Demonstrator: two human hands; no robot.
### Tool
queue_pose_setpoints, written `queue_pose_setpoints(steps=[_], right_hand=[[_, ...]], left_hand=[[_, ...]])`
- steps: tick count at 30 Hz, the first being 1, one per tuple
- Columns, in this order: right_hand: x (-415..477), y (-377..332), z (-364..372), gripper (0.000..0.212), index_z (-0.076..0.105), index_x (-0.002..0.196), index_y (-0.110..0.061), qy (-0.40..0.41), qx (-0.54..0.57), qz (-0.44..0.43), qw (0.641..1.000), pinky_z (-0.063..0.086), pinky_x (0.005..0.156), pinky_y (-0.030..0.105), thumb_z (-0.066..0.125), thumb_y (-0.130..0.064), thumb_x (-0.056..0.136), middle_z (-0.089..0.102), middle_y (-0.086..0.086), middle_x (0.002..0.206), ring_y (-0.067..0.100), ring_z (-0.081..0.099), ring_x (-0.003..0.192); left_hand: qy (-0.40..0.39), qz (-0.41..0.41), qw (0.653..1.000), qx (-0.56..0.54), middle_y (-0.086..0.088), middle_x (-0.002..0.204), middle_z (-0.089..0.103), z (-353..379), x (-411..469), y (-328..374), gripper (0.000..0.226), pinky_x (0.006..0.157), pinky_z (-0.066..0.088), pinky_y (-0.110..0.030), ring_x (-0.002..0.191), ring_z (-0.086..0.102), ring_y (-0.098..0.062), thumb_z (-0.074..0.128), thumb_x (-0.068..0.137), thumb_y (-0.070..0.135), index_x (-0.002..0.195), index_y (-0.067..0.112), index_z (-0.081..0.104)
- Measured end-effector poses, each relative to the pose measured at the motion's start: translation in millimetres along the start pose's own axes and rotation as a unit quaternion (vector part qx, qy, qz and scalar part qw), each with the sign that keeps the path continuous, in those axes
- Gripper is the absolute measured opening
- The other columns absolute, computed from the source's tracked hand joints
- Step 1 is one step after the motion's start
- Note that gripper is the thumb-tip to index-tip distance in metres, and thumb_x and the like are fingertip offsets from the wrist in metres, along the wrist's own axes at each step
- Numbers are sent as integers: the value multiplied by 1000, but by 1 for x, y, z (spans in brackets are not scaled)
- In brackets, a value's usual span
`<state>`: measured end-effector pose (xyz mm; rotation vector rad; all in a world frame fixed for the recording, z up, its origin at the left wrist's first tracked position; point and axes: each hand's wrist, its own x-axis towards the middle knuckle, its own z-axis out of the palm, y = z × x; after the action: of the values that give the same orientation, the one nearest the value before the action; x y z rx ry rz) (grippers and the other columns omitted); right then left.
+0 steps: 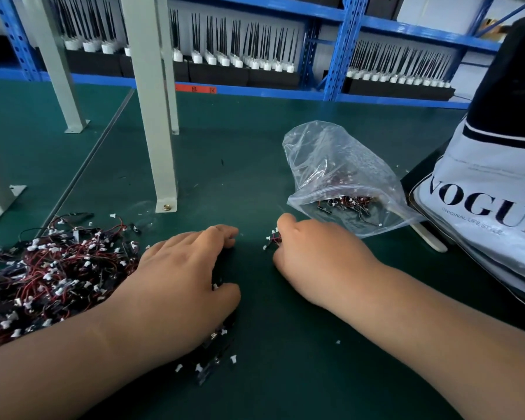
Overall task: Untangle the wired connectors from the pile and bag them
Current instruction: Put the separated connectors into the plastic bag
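Possibly the right hand [312, 256], fingers pinched on a few connectors [272, 239] just short of the bag [340, 165], spills them at its floppy mouth; whether the left hand [179, 274], curled by the pile [52, 268], holds any I cannot tell.

Connector pile [52, 274] left on table [255, 147], bag [331, 165] right, connectors [346, 204] inside

A workshop where small parts get sorted and packed.
Far back, blue metal shelves [343, 40] hold black trays [219, 74] full of thin black antennas [255, 34] with white bottoms. The near table [255, 177] has a green top, with grey metal posts [152, 116] bolted to it. A heap of wired connectors [43, 274] lies on the left, a clear bag [331, 165] of them on the right.
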<state>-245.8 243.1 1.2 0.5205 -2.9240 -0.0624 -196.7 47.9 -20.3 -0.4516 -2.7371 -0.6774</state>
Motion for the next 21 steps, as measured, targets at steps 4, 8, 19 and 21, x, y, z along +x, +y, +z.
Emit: queue_pose_setpoints(steps=[4, 8, 19, 21], right_hand=[[-3, 5, 5, 19, 32, 81, -19, 18, 21, 3, 1000, 19, 45, 32, 46, -22, 93, 38, -2, 63, 19, 32, 51], [-6, 15, 4, 14, 37, 85, -23, 41, 71, -1, 997, 25, 47, 25, 40, -25, 99, 36, -8, 66, 8, 31, 53], [2, 64, -9, 11, 37, 95, -18, 123, -101, 126, 979, 13, 42, 27, 46, -22, 100, 31, -6, 60, 11, 24, 45], [12, 67, -5, 15, 34, 93, -19, 144, -110, 101, 978, 11, 42, 28, 41, -26, 104, 39, -6, 65, 7, 22, 45]], left_hand=[[2, 0, 1000, 9, 40, 118, 29, -1, -1, 1, 60, 98, 16, -15, 123, 19, 12, 55, 83, 45, 134, 49, 25], [-2, -4, 1000, 11, 39, 117, 28, -1, -2, 2, 58, 99, 17, -16, 123, 21, 10, 56, 83, 46, 134, 47, 29], [-7, -4, 1000, 6, 41, 121, 29, -1, -3, 1, 60, 102, 15, -15, 126, 21, 11, 54, 83, 50, 137, 48, 27], [-9, -5, 1000, 2, 41, 126, 34, -1, -2, 0, 63, 103, 16, -16, 127, 24, 11, 51, 80, 53, 136, 47, 25]])
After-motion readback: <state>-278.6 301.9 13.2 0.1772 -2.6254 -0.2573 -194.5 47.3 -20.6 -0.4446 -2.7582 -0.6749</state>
